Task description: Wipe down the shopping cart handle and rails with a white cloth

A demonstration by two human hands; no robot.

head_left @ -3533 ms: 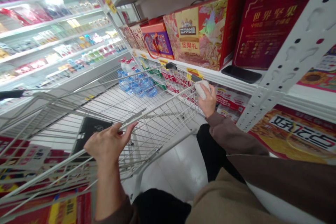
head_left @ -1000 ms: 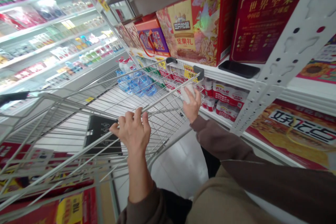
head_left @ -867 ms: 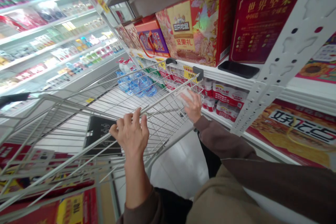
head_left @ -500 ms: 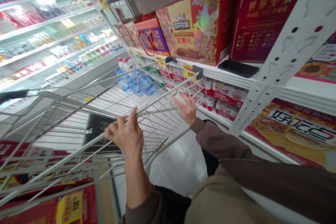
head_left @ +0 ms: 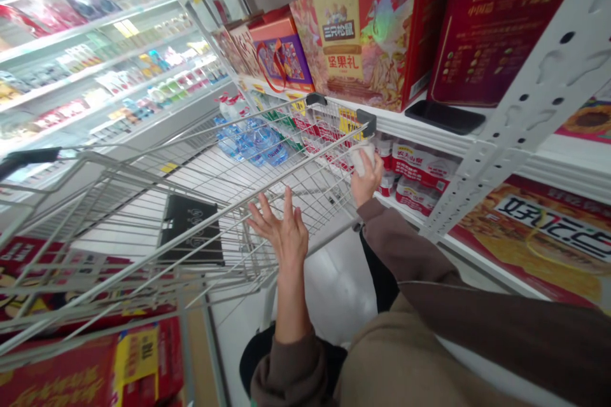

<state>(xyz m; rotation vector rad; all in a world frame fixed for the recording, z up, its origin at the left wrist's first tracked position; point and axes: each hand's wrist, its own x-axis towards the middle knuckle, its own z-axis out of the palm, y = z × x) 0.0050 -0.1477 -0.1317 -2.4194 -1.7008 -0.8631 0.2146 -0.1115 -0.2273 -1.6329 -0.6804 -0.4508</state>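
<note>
A wire shopping cart (head_left: 143,200) fills the middle of the view, tilted, with a black flat item (head_left: 191,238) inside it. My left hand (head_left: 281,232) is open, fingers spread, its fingertips against the cart's near top rail. My right hand (head_left: 365,178) is closed on a white crumpled cloth (head_left: 361,158) and presses it against the cart's rim near the black corner cap (head_left: 365,122).
White shelving (head_left: 520,102) on the right holds red gift boxes (head_left: 363,32), a black phone-like slab (head_left: 443,116) on its ledge and red-and-white packs (head_left: 420,172) below. Packs of water bottles (head_left: 251,140) stand ahead. A refrigerated display (head_left: 86,57) runs along the left. Red cartons (head_left: 71,375) lie at lower left.
My left hand let go of the rail, slid right along it and opened. My right hand with the cloth moved back up the rim toward the corner cap.
</note>
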